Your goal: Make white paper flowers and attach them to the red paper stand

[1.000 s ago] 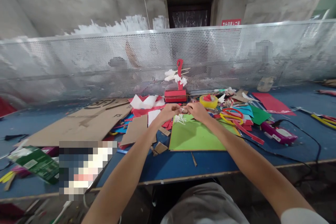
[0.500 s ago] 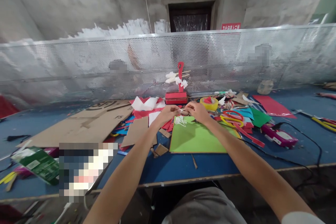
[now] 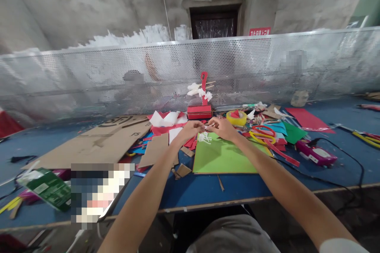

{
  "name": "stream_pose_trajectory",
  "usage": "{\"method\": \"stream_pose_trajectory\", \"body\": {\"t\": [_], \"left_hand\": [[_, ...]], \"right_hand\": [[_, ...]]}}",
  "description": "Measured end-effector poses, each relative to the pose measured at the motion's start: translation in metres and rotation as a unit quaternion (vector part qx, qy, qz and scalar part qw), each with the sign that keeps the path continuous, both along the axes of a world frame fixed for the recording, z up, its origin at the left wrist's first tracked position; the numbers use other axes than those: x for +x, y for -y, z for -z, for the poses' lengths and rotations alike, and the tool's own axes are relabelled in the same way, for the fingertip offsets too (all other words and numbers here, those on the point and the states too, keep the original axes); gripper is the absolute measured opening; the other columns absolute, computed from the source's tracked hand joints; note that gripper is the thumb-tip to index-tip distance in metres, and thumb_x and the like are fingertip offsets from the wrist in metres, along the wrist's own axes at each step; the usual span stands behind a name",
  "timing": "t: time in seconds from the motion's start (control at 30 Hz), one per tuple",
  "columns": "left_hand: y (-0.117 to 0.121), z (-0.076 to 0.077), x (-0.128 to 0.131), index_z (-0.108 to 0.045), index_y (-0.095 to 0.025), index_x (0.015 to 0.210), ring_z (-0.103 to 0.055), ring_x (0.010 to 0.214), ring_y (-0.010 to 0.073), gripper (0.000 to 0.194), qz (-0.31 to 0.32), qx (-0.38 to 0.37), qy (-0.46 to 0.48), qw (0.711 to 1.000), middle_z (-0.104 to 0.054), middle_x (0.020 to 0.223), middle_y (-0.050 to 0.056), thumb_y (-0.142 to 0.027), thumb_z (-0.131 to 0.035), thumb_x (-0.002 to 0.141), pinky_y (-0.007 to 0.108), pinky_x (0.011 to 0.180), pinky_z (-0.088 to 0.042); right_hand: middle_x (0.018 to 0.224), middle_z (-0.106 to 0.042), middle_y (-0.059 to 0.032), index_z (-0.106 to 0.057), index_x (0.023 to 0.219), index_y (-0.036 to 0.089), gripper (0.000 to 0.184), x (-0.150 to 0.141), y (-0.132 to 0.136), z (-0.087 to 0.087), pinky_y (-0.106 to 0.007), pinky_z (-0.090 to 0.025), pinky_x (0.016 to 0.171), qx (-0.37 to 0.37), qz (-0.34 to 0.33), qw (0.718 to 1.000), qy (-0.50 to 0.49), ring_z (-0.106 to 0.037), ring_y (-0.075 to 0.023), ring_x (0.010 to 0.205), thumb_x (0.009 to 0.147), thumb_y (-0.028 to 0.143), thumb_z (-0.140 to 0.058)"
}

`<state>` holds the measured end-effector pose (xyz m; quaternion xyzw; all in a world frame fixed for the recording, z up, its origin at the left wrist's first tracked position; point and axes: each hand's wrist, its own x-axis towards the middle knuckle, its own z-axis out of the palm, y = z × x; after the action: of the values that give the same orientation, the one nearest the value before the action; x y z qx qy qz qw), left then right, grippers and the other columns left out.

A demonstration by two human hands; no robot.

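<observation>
My left hand (image 3: pixel 191 130) and my right hand (image 3: pixel 222 128) meet above the far left part of a green board (image 3: pixel 228 158). The fingertips of both are pinched on a small thin white piece (image 3: pixel 206 127), too small to tell whether it is paper or tissue. Just below them, a white tuft with thin strands (image 3: pixel 204 138) lies on the board. Beyond the hands stands a red box-like base (image 3: pixel 199 112) with a red upright (image 3: pixel 204 83), which carries white crumpled tufts (image 3: pixel 194 89) and thin sticks.
Flat cardboard (image 3: pixel 89 140) covers the left of the blue table (image 3: pixel 208 189). Yellow tape (image 3: pixel 236 118), red-and-yellow scissors (image 3: pixel 263 134) and paper scraps lie right of my hands. A purple corded device (image 3: pixel 316 153) is farther right. A perforated metal screen (image 3: pixel 166 71) closes off the back.
My hands have drawn slightly closer together around the white piece. The view has tilted up a little; the things on the table have stayed in place.
</observation>
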<state>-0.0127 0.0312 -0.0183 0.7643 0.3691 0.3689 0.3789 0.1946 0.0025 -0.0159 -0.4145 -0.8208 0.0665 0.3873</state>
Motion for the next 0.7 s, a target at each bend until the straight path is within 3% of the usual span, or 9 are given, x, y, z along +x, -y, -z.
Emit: {"method": "stream_pose_trajectory", "body": {"t": [0.17,0.47,0.6,0.7], "left_hand": [[0.0,0.0,-0.001,-0.069,-0.013,0.083,-0.057,0.065,0.0135,0.029,-0.001,0.0,-0.002,1.0,-0.065,0.071,0.003,-0.041,-0.07,0.074,0.025,0.065,-0.042],[0.008,-0.006,0.004,-0.069,-0.013,0.08,-0.056,0.066,0.013,0.021,0.011,0.032,-0.015,0.999,-0.064,0.069,0.003,-0.033,-0.066,0.075,0.025,0.065,-0.042],[0.01,-0.007,0.005,-0.069,-0.014,0.079,-0.056,0.066,0.0133,0.02,0.023,0.038,-0.018,0.999,-0.064,0.071,0.003,-0.033,-0.065,0.075,0.025,0.065,-0.042],[0.007,-0.004,0.004,-0.068,-0.014,0.079,-0.057,0.068,0.0142,0.022,0.02,0.036,-0.012,0.999,-0.065,0.072,0.003,-0.035,-0.067,0.074,0.026,0.066,-0.043]], "right_hand": [[0.078,-0.071,-0.0029,-0.069,0.088,0.018,0.017,-0.001,-0.002,0.001,-0.024,-0.038,0.065,0.011,0.011,1.0,0.021,-0.06,-0.0142,0.068,0.089,0.034,-0.063],[0.09,-0.066,-0.0064,-0.069,0.087,0.016,0.022,-0.003,-0.003,0.003,-0.025,-0.037,0.072,0.045,0.017,0.994,0.095,-0.058,-0.015,0.078,0.095,0.024,-0.051],[0.087,-0.067,-0.0078,-0.071,0.082,0.015,0.033,-0.003,-0.004,-0.001,-0.026,-0.037,0.071,0.019,0.029,0.995,0.099,-0.058,-0.0154,0.078,0.098,0.027,-0.045],[0.084,-0.071,-0.0064,-0.073,0.083,0.016,0.028,-0.001,-0.005,-0.002,-0.026,-0.039,0.069,-0.004,0.012,0.998,0.06,-0.061,-0.0159,0.076,0.096,0.029,-0.052]]}}
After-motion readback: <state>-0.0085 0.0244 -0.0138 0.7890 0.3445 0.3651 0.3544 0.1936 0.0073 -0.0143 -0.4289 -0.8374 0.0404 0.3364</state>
